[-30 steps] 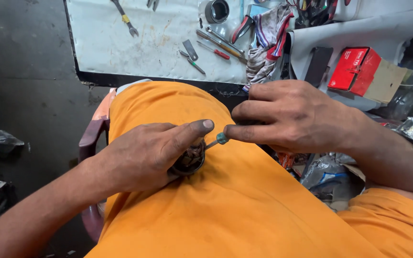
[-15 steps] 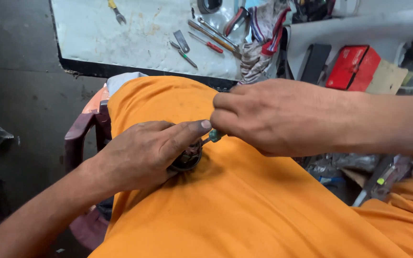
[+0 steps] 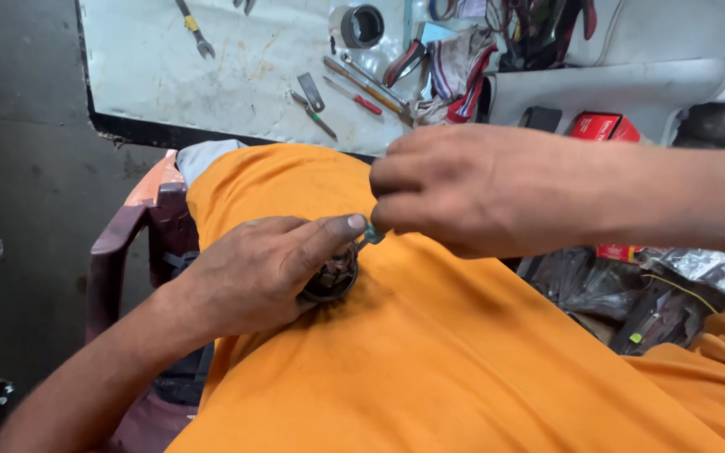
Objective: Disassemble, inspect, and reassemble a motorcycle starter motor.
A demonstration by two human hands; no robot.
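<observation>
At frame centre, the left hand clamps a small dark motor part; the right hand pinches a screwdriver, which could slip into fingers.

The left hand cups a small round dark metal part against the orange cloth over the person's lap, its forefinger stretched along the top. The right hand pinches a thin tool with a blue-green tip, which meets the part at the left forefinger's end. Beyond the lap lies a white desk. Near its front edge rest a small red-handled screwdriver and a flat grey blade; toward the far edge stand a grey cylinder and pliers. A red box sits by the right forearm, a maroon plastic chair at the left.
</observation>
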